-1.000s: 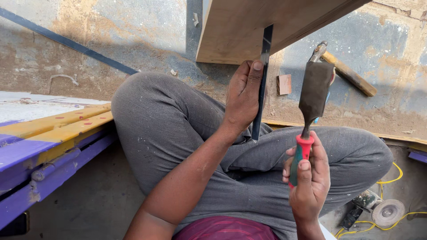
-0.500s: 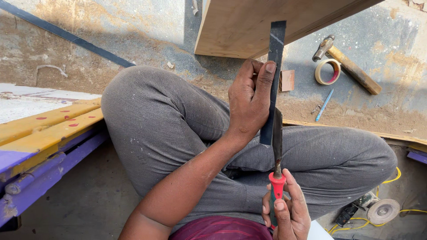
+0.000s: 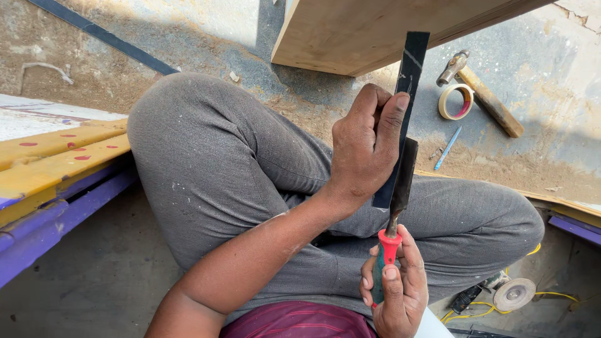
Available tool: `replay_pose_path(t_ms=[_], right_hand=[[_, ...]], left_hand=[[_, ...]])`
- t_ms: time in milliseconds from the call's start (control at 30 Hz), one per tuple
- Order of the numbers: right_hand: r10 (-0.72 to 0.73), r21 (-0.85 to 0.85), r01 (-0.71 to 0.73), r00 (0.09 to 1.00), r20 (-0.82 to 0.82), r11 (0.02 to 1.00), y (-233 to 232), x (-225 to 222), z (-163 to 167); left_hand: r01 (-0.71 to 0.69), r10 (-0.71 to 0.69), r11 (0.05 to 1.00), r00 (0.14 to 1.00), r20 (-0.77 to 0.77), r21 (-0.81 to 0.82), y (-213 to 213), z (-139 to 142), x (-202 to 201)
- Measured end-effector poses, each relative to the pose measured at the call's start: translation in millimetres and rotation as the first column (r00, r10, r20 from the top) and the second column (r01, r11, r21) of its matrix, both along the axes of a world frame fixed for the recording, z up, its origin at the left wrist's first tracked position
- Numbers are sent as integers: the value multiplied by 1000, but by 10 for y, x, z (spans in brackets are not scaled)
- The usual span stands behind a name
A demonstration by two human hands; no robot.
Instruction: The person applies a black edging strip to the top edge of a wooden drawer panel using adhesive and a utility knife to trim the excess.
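My left hand (image 3: 366, 141) grips a long, flat black strip (image 3: 407, 75) and holds it upright in front of my crossed legs. My right hand (image 3: 394, 285) is closed around the red handle of a wide-bladed chisel (image 3: 394, 206). The chisel's dark blade lies flat against the lower part of the strip, just beside my left fingers. Grey trousers fill the space under both hands.
A wooden board (image 3: 375, 31) overhangs at the top. On the sandy concrete floor lie a hammer (image 3: 482, 94), a roll of tape (image 3: 456, 101) and a blue pen (image 3: 447, 148). A yellow and purple panel (image 3: 56, 169) is at left. A power tool with a disc (image 3: 510, 293) sits at lower right.
My right hand swung the chisel from the raised position at right in and down, laying its blade against the strip. My view shifted, so the hammer and tape roll now show.
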State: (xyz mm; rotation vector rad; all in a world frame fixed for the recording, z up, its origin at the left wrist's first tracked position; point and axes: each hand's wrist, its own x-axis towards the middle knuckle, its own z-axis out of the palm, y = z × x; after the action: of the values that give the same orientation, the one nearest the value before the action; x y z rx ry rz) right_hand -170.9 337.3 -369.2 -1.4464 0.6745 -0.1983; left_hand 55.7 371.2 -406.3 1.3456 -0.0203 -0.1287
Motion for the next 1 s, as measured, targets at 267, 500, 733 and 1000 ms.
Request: replay_pose_path(t_ms=[267, 500, 733, 1000], right_hand=[[-36, -8, 36, 998, -56, 999, 41, 41, -11], [10, -86, -14, 999, -49, 996, 6, 83, -125], [56, -148, -60, 998, -33, 987, 0, 89, -224], [-34, -43, 35, 999, 32, 998, -136, 89, -275]], left_hand=[[7, -7, 1000, 1000, -6, 17, -34, -12, -51], [6, -6, 999, 1000, -17, 36, -69, -54, -60], [57, -54, 994, 998, -33, 88, -29, -63, -27], [54, -54, 998, 997, 49, 19, -85, 88, -184]])
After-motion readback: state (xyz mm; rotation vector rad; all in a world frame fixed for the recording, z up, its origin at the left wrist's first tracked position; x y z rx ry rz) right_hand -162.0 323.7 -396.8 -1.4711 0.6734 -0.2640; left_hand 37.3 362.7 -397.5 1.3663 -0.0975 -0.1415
